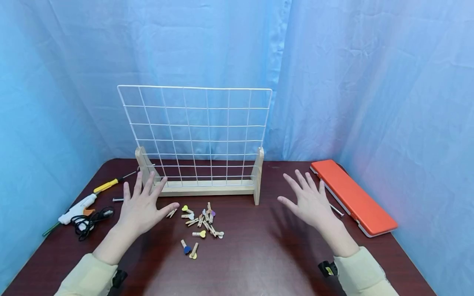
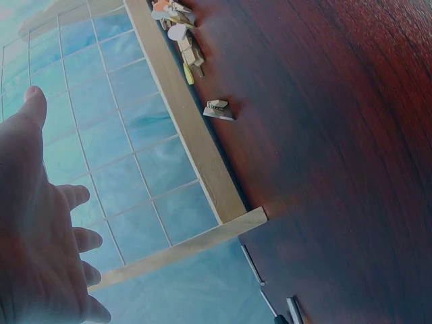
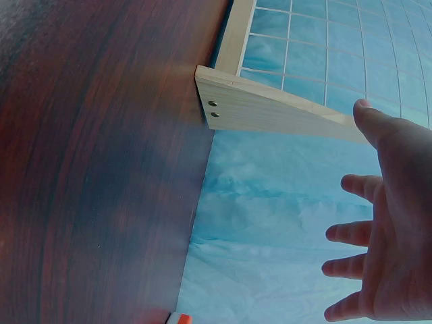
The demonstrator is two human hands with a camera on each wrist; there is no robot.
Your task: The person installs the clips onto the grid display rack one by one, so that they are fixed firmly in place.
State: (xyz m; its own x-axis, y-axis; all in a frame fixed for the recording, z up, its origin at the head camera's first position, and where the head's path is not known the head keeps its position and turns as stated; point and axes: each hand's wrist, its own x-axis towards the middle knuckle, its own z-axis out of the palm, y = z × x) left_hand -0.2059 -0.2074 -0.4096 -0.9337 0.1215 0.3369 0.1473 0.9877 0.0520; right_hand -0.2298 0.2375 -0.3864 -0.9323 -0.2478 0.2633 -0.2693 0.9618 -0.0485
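Wooden clothespins lie scattered on the dark-red desk before a wood-footed wire rack, their long axes pointing various ways, just right of a person's left hand and farther from the right hand, each grip spread wide and holding nothing.

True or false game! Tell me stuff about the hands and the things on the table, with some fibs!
1. The left hand is making a fist. False: its fingers are spread.
2. The right hand holds nothing. True.
3. Clothespins lie in front of the wire grid. True.
4. The grid lies flat. False: it stands in a wooden stand.
5. The orange case lies at the left of the table. False: it's on the right.
6. The yellow-handled screwdriver lies near the glue gun. True.
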